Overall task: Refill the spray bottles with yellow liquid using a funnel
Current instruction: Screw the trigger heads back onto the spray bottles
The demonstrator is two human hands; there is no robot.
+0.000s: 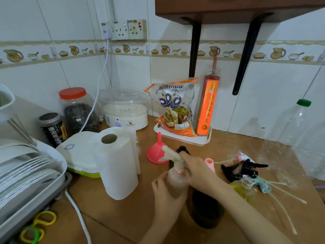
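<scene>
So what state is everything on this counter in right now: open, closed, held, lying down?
Pink funnel: upside down on the counter, spout up, unused.
Small translucent spray bottle: held by left hand; right hand grips its white sprayer head.
Yellow-liquid bottle: uncapped.
Black sprayer heads: detached, lying flat.
Large clear bottle: green cap on.
Red-lid jar: closed.
Paper towel roll: upright.
</scene>
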